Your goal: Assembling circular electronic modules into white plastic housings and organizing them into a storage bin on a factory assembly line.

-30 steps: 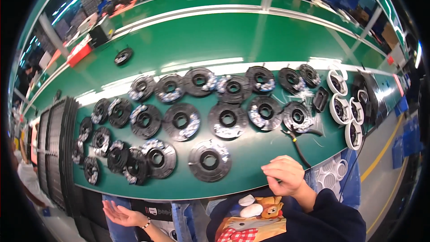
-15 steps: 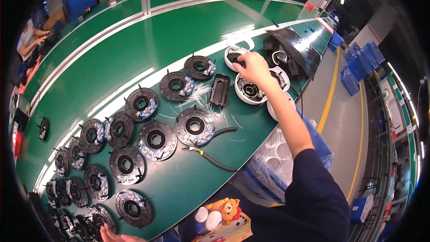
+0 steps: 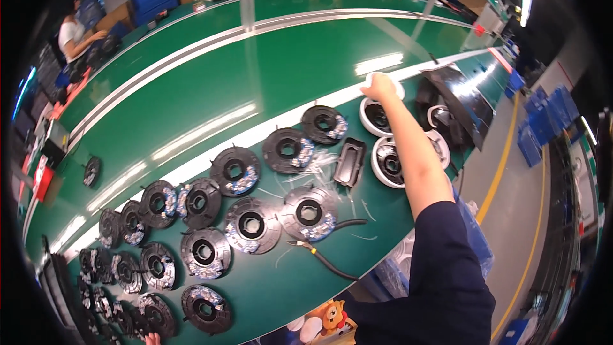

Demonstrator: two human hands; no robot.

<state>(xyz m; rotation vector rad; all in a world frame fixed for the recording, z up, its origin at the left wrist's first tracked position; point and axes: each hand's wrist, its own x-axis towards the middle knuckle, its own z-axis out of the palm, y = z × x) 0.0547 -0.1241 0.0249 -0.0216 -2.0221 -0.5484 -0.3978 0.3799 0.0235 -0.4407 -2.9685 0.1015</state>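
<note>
At the far right side of the bench my right hand (image 3: 381,87) is closed on a white plastic ring (image 3: 400,91), mostly hidden behind the fingers. Just below the ring sits a round white housing (image 3: 367,120) with a black inside. A second white housing (image 3: 377,165) with a black core stands nearer, partly covered by my forearm. Only the fingertips of my left hand (image 3: 152,339) show at the lower edge, stretched out and holding nothing visible. They are nearest to a black disc (image 3: 155,315) with a circuit board.
Several black discs (image 3: 252,225) with blue circuit boards stand in rows across the green bench. Cutting pliers (image 3: 322,260) lie near the front edge. Beside a black tray (image 3: 350,161) are clear plastic scraps (image 3: 322,165). A black sheet (image 3: 456,99) covers the right end.
My right hand has moved from inside the far white housing to the white ring behind it and grasped it. My left hand has sunk lower in view. The whole view has shifted.
</note>
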